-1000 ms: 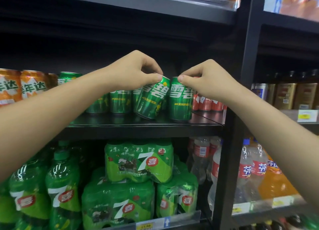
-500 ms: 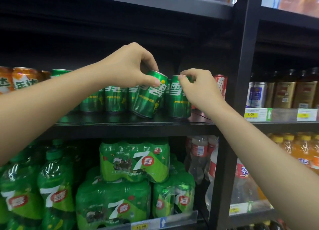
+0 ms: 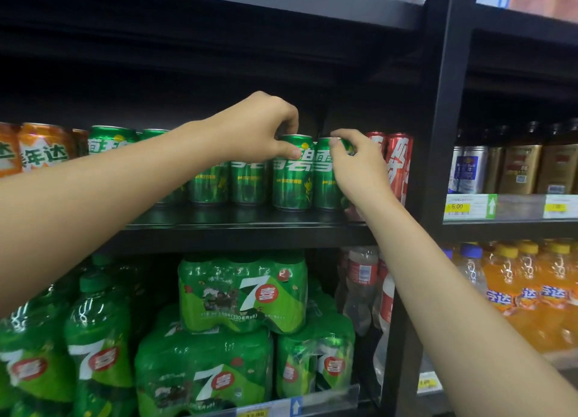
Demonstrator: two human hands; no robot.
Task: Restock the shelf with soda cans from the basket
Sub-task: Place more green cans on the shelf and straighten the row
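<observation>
Standing upright on the shelf (image 3: 237,229), two green cans, left hand (image 3: 259,128) pinching one (image 3: 292,179), right hand (image 3: 356,163) gripping the other (image 3: 323,182)

Green soda cans (image 3: 292,179) with white lettering, red cans (image 3: 397,163) beside them, orange cans (image 3: 43,149), black shelf (image 3: 244,229), yellow price tag (image 3: 457,207)

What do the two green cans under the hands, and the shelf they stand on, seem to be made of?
Green cans: likely thin metal with a glossy printed finish; streaky highlights run down the sides. Shelf: apparently dark painted metal, semi-gloss; its top faintly mirrors the cans.
</observation>
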